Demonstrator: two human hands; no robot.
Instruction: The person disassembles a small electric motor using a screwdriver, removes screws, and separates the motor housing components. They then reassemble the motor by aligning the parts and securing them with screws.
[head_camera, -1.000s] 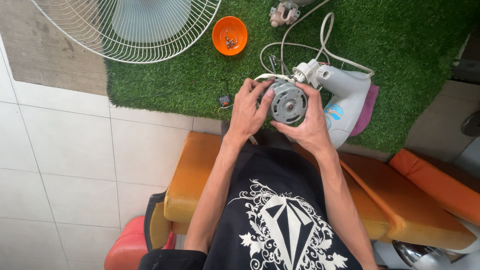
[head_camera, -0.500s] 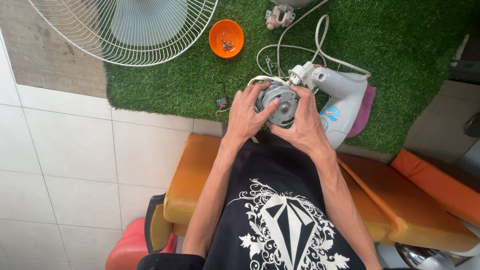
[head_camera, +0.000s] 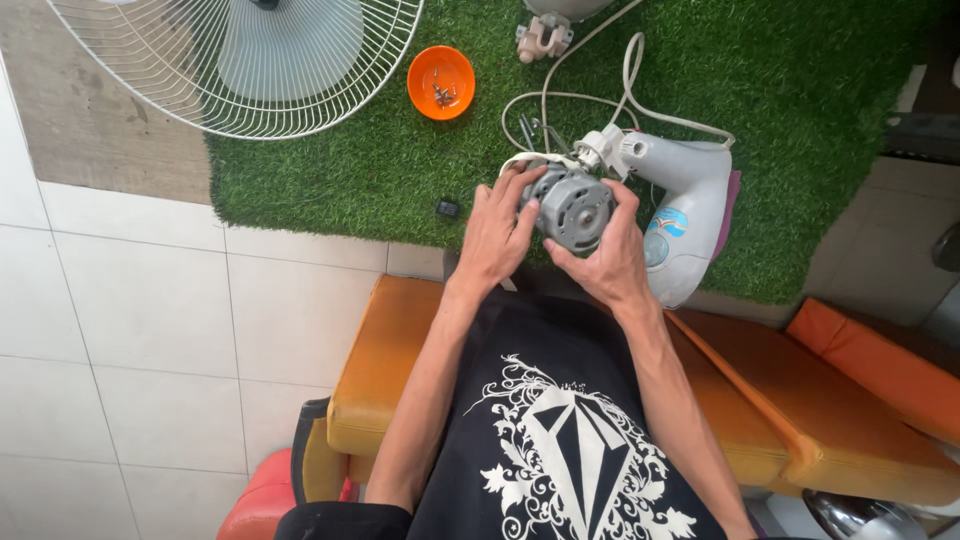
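Closest to the camera there's a black shirt with a white diamond print (head_camera: 570, 450), and the person sits on an orange padded seat (head_camera: 400, 370) over white floor tiles (head_camera: 130, 330). Both forearms reach forward to the main bit: a small grey electric motor (head_camera: 575, 207), held up between the two hands just above the near edge of the green artificial turf (head_camera: 800, 90). The motor is a chunky round metal thing, dull silver-grey, with a circular end plate facing the camera and a darker hub in the middle; it looks a bit worn. The left hand (head_camera: 497, 235) is wrapped on its left side, fingers curled over the top edge, and the right hand (head_camera: 607, 255) cups it from the right and underneath with the thumb on the front face, so both are clamped on the motor. Just beside it on the right lies a white plastic fan housing (head_camera: 685, 215) with a blue sticker, and white cable (head_camera: 610, 90) loops from there across the turf. A small black part (head_camera: 447, 209) sits on the grass left of the hands. Further out there's an orange bowl (head_camera: 441, 82) with a few screws in it, and past that a white wire fan guard (head_camera: 250, 60) with the blade showing through.
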